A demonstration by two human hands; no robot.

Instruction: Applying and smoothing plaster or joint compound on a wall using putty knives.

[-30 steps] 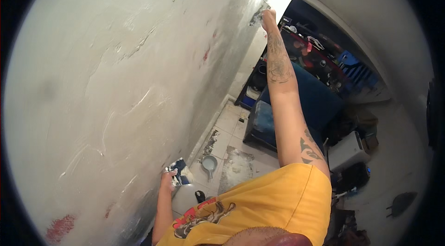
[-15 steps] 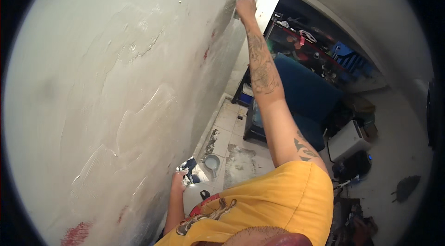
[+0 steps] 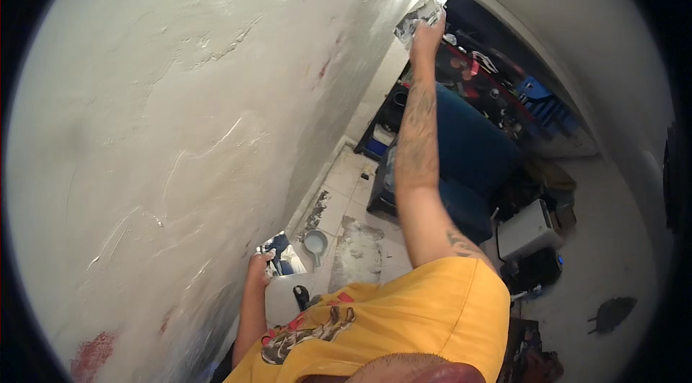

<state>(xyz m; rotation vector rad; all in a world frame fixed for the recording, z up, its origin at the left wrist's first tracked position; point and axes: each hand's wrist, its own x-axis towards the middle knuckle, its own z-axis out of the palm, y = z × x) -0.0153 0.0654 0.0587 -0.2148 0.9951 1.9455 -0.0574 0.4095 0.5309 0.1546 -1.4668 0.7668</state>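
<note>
My right hand point(image 3: 428, 35) is raised at the end of a stretched arm, its fingers closed on a flat metal plastering trowel point(image 3: 411, 23) smeared with grey-white plaster. The blade's broad face shows, and the trowel appears to be off the wall. Low beside the wall, my left hand point(image 3: 260, 266) grips a shiny rectangular metal plate point(image 3: 290, 259) with white plaster along one side. Left of both hands rises the wall point(image 3: 209, 188), coated in uneven pale plaster with ridges and reddish patches. A darker grey strip lies near its far end.
On the tiled floor lie a grey pan point(image 3: 315, 241) with a handle and a plaster-stained sheet point(image 3: 358, 249). A blue sofa point(image 3: 468, 145) stands to the right, with a white box-shaped appliance point(image 3: 524, 230) near it. Cluttered shelves point(image 3: 476, 69) fill the far end.
My right hand has drawn the trowel away from the wall toward the right and turned it, so its smeared face shows. My left hand still holds the plate. The whole view has shifted slightly.
</note>
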